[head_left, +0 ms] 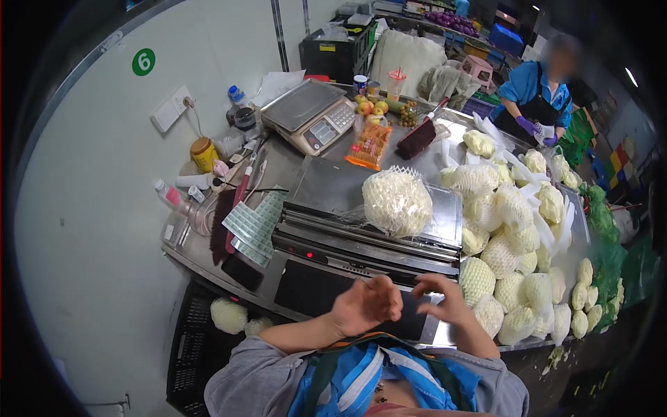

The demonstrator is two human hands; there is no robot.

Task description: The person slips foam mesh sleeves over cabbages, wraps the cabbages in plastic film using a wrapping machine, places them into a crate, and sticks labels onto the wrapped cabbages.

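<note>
Two pale, round cabbages (228, 315) show in one black plastic crate (178, 361) at left, beside a table bearing one bristled brush (240, 201) and one flat-topped scale (309, 115). At center, a worker's left hand (368, 304), loosely cupped in a wide grip, hangs before one round head (396, 201) in white foam mesh and clear, crinkled film on a steel wrapper (321, 186), the right hand (442, 299) close by, fingers curved and spread wide. At right, more than a dozen netted heads (514, 257) crowd together near one purple-gloved co-worker (531, 90).
</note>
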